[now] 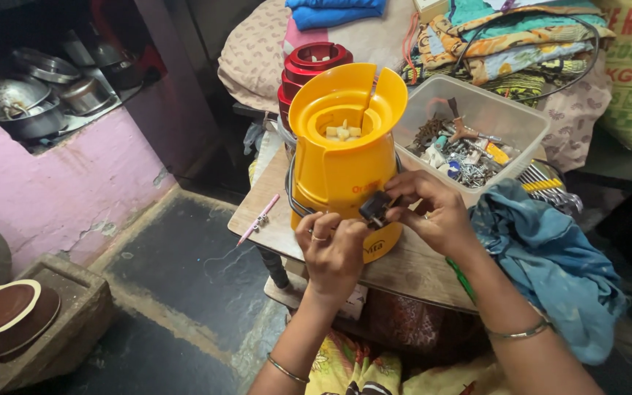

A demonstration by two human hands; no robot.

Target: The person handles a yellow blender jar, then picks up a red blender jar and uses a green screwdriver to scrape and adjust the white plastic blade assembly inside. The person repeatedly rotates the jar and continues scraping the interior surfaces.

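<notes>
Right now your two hands meet at the front of a yellow mixer base [341, 157] that stands on a small wooden table [418, 267]. Your right hand [437, 212] pinches a small black plug [374, 208] between thumb and fingers, closed on it, held just against the yellow wall. Your left hand [333, 249] sits just below and beside it, fingers curled in toward the base and touching its lower front; whether it grips anything you cannot tell. A dark cord [295, 201] wraps around the base's lower body. The open top of the base shows a pale coupling piece in its round well. Behind it, touching or nearly so, stands a red round container [309, 66] with something pale inside. To your right on the table sits a clear plastic tub [521, 121] holding a jumble of metal screws, small parts and bits of tools. A blue cloth [543, 256] lies heaped beside the tub. A pink pen [259, 219] rests near the table's left edge. Steel pots [34, 95] crowd a recess in the pink wall.
</notes>
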